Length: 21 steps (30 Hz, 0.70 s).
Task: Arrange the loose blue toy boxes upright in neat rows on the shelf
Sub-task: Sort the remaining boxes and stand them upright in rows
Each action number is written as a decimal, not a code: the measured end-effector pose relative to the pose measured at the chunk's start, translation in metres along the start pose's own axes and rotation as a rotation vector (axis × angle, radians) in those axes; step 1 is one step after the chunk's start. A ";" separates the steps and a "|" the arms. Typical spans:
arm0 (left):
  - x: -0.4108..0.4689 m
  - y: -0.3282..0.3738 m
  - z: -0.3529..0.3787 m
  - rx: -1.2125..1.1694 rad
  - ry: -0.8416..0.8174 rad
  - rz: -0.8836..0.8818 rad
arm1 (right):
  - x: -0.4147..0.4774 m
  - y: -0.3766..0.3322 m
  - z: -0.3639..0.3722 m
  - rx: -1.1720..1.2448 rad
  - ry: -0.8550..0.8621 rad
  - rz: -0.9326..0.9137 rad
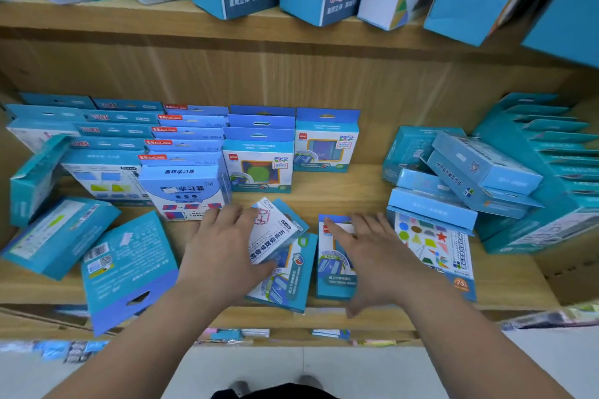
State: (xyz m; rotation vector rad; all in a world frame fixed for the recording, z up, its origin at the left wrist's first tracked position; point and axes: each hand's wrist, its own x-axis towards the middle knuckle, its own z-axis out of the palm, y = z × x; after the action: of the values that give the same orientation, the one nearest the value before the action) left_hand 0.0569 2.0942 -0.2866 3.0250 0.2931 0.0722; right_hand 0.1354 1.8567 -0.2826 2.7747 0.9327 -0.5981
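Left hand (223,253) grips one white box (275,233); right hand (376,256) flat on one blue box (334,282); bare shelf (340,194) beyond.

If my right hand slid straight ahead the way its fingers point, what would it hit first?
From the right hand, probably only bare wooden shelf at first, then the upright blue cardboard box with the purple picture standing at the back, though depth is unclear.
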 end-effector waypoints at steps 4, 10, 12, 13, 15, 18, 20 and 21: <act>-0.001 0.007 -0.005 -0.057 0.051 0.039 | 0.001 -0.001 0.006 -0.003 0.129 -0.037; 0.003 0.019 -0.018 -0.268 0.093 0.081 | 0.001 0.002 0.000 0.236 0.435 -0.016; 0.007 0.026 -0.028 -0.357 0.037 0.073 | 0.003 0.001 -0.003 0.359 0.535 -0.014; 0.010 0.029 -0.033 -0.408 0.017 0.069 | 0.005 -0.001 -0.004 0.396 0.582 -0.022; 0.017 0.038 -0.043 -0.566 -0.023 0.042 | 0.009 -0.007 -0.003 0.393 0.671 -0.047; 0.033 0.048 -0.050 -0.902 -0.156 -0.026 | 0.013 -0.017 -0.009 0.320 0.792 -0.074; 0.043 0.050 -0.050 -0.964 -0.165 0.002 | 0.014 -0.016 -0.017 0.280 0.800 -0.082; 0.047 0.049 -0.049 -0.974 -0.165 0.016 | 0.013 -0.014 -0.022 0.280 0.785 -0.089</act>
State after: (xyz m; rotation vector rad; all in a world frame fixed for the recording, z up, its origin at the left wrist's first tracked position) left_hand 0.1095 2.0600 -0.2314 2.0504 0.1486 -0.0301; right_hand 0.1435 1.8810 -0.2686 3.2799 1.1647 0.4463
